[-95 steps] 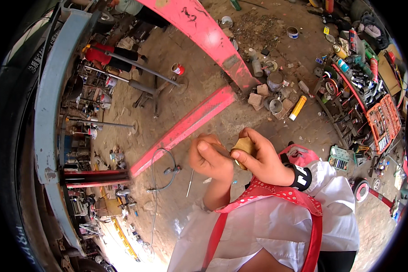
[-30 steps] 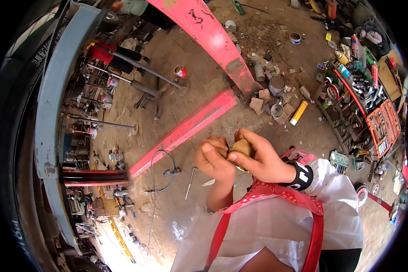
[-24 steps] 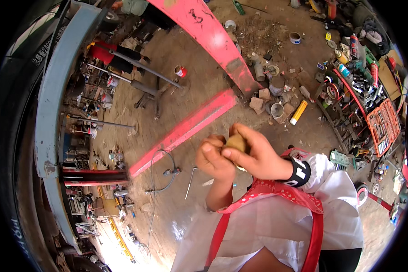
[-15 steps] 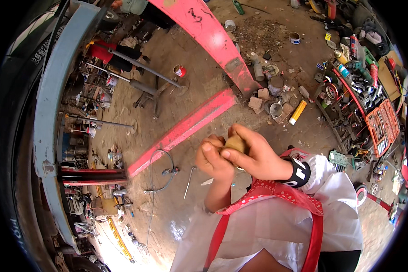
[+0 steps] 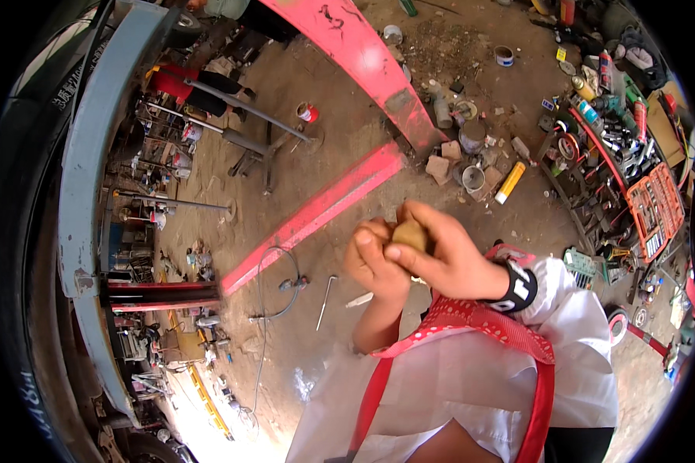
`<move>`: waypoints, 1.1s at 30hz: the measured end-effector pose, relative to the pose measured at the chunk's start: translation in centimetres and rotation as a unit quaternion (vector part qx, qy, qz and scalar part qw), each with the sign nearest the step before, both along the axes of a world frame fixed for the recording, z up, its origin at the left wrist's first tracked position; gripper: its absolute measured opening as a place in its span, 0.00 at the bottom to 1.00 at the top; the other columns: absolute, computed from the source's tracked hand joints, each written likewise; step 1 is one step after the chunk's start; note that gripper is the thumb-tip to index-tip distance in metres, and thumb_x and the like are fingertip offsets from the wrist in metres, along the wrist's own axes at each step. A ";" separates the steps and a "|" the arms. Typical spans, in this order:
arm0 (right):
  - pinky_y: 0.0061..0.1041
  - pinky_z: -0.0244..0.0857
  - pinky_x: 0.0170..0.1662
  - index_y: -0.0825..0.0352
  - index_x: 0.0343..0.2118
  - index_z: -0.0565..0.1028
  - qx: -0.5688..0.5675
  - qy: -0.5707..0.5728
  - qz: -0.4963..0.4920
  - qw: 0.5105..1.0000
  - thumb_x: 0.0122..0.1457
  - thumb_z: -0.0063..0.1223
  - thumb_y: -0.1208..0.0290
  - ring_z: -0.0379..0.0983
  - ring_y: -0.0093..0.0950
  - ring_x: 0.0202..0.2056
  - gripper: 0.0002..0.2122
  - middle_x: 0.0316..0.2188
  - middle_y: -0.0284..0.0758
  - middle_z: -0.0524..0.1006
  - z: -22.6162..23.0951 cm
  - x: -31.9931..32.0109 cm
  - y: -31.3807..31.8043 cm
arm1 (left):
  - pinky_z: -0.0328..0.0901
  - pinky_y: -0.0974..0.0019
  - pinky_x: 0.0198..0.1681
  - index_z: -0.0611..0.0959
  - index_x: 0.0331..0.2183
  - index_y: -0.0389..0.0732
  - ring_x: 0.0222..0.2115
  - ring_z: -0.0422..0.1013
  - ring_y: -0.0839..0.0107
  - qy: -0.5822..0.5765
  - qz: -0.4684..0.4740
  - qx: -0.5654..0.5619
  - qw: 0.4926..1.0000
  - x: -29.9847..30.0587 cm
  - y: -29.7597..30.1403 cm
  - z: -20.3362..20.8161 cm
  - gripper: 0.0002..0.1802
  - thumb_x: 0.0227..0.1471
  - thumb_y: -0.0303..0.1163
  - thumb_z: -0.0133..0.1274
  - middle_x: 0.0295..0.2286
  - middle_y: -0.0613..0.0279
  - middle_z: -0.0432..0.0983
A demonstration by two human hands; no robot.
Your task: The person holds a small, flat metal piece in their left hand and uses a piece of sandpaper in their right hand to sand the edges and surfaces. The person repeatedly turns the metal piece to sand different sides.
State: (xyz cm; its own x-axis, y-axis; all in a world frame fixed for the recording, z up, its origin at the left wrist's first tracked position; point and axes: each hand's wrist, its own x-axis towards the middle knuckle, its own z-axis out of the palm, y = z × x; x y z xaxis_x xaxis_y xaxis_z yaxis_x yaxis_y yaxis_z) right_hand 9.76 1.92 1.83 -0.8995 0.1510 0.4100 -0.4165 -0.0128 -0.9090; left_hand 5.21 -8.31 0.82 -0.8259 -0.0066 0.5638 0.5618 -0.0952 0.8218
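Both hands meet in front of my chest around a small yellow-brown rounded lump (image 5: 411, 234), whose kind I cannot make out. My right hand (image 5: 454, 258) wraps it with curled fingers, the thumb pointing toward the left hand. Close against it, my left hand (image 5: 376, 260) is closed, with its fingertips and thumb at the lump's left side. The fingers hide most of the lump. Below the hands hangs a red apron (image 5: 471, 328) with white dots, over a white garment.
A red steel lift base (image 5: 316, 212) crosses the floor ahead, joining a red post (image 5: 363, 58). At the left stands a blue-grey beam (image 5: 85, 177). A hose (image 5: 295, 289) and a bent metal rod (image 5: 324, 305) lie nearby. An orange socket set (image 5: 656, 208) sits among tools at right.
Both hands have shifted slightly right in the picture. More of the yellow-brown lump shows between them, and the fingers have moved a little around it.
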 end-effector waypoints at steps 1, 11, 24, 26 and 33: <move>0.27 0.59 0.28 0.69 0.30 0.64 0.007 -0.029 0.046 0.998 0.56 0.55 0.68 0.62 0.28 0.25 0.12 0.22 0.37 0.67 0.7 -0.2 0.7 | 0.53 0.68 0.18 0.64 0.16 0.37 0.15 0.55 0.75 0.002 -0.008 -0.003 1.000 -0.3 0.1 0.2 0.23 0.61 0.37 0.36 0.14 0.64 0.59; 0.24 0.59 0.29 0.70 0.34 0.65 -0.006 -0.023 0.024 0.999 0.55 0.55 0.67 0.60 0.25 0.24 0.13 0.22 0.35 0.65 -0.4 0.0 0.0 | 0.49 0.72 0.17 0.62 0.17 0.42 0.13 0.51 0.78 -0.041 -0.013 -0.018 0.999 -0.3 0.2 0.4 0.23 0.61 0.43 0.35 0.14 0.68 0.52; 0.26 0.59 0.28 0.70 0.32 0.65 -0.020 -0.021 0.016 0.999 0.55 0.55 0.69 0.60 0.28 0.24 0.12 0.21 0.37 0.65 -1.0 0.7 -0.1 | 0.51 0.69 0.20 0.63 0.16 0.39 0.16 0.55 0.77 -0.086 -0.054 0.051 0.994 -0.2 0.1 0.2 0.22 0.61 0.36 0.36 0.14 0.66 0.58; 0.29 0.60 0.28 0.70 0.31 0.65 -0.009 -0.041 0.014 0.999 0.55 0.55 0.68 0.63 0.35 0.24 0.12 0.22 0.41 0.67 -1.1 1.2 0.0 | 0.51 0.69 0.20 0.63 0.16 0.39 0.16 0.55 0.77 -0.093 -0.049 0.041 0.994 0.0 0.1 -0.1 0.22 0.60 0.36 0.36 0.14 0.66 0.58; 0.29 0.60 0.27 0.70 0.31 0.65 -0.022 -0.013 0.022 0.999 0.56 0.54 0.67 0.65 0.34 0.23 0.12 0.22 0.42 0.68 -1.2 0.4 0.0 | 0.50 0.70 0.18 0.62 0.16 0.40 0.15 0.52 0.79 -0.117 -0.054 0.080 0.988 -0.4 0.1 -0.1 0.22 0.61 0.36 0.36 0.13 0.68 0.57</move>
State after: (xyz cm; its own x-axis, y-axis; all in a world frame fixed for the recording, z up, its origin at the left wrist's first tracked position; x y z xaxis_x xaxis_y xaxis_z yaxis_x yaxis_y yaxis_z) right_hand 10.20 1.90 0.66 -0.9158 0.1287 0.3805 -0.3912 -0.0712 -0.9175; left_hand 4.78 -8.21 0.72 -0.9344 0.0148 0.3560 0.3375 -0.2838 0.8975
